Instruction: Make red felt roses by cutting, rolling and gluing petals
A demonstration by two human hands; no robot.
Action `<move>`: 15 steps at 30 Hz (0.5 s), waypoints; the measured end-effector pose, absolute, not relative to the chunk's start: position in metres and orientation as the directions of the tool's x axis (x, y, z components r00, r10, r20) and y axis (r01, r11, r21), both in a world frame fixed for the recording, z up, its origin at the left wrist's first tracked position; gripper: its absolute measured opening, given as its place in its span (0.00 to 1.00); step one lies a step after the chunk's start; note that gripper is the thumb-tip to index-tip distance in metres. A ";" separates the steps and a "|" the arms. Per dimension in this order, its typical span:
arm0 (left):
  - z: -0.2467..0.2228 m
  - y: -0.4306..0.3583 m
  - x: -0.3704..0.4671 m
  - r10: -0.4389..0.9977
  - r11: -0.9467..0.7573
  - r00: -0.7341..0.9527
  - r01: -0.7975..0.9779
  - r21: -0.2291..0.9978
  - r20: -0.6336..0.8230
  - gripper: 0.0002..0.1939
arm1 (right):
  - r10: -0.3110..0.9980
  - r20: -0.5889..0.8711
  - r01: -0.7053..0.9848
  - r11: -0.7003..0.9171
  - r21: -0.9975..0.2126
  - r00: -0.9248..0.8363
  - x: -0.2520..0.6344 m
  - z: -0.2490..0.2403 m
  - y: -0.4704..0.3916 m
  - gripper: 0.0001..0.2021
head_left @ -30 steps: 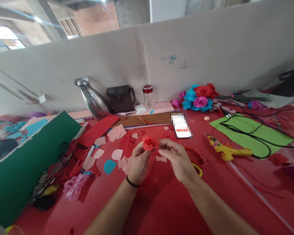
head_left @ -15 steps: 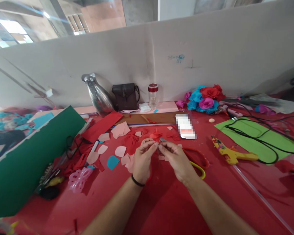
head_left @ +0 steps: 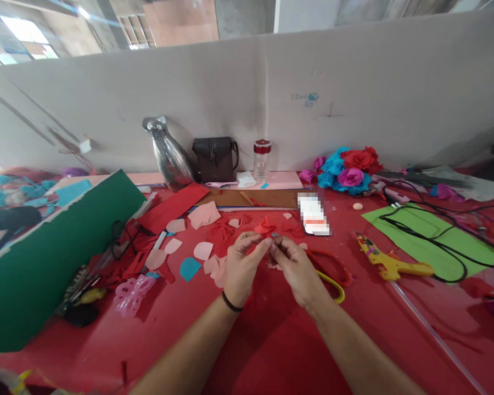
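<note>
My left hand [head_left: 245, 260] is closed in a pinch on a small red paper flower [head_left: 265, 225], which shows just past the fingertips. Fingertips of my right hand [head_left: 290, 263] press together at the flower's base, meeting those of the left. Exactly what lies between the tips is covered by the fingers. Beside my right wrist are the red and yellow handles of scissors [head_left: 333, 289], their blades hidden. Pink paper petals [head_left: 203, 250] and a blue petal [head_left: 190, 269] lie left of my hands, with crumpled red paper [head_left: 222, 233] just behind them.
A yellow glue gun [head_left: 389, 266] with a clear stick lies right, near green paper [head_left: 420, 227] crossed by black cable. A phone [head_left: 314, 214] lies ahead. Along the wall stand a metal jug [head_left: 168, 156], dark bag [head_left: 214, 159], glass bottle [head_left: 261, 162] and paper bouquet [head_left: 349, 170]. Left is a green board [head_left: 61, 258].
The view has shifted slightly. Both hands stay together at the flower, with small finger movements; the thin stem seen below the fingertips earlier no longer shows clearly.
</note>
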State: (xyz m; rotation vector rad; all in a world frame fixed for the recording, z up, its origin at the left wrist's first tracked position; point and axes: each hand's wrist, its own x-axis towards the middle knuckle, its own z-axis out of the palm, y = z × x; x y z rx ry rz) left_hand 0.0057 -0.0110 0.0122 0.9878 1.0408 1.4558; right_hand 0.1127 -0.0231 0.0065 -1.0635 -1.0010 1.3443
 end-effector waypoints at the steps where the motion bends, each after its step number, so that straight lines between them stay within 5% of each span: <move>1: 0.011 -0.010 0.005 0.991 -0.085 -0.124 -0.259 0.962 0.054 0.06 | 0.999 -0.032 -0.235 -0.032 -0.972 -0.002 0.112 0.006 -0.023 0.19; 15: 0.013 -0.011 0.006 0.997 0.019 -0.065 -0.349 0.937 -0.044 0.08 | 0.993 -0.101 -0.236 -0.083 -0.968 0.065 0.112 0.013 -0.026 0.19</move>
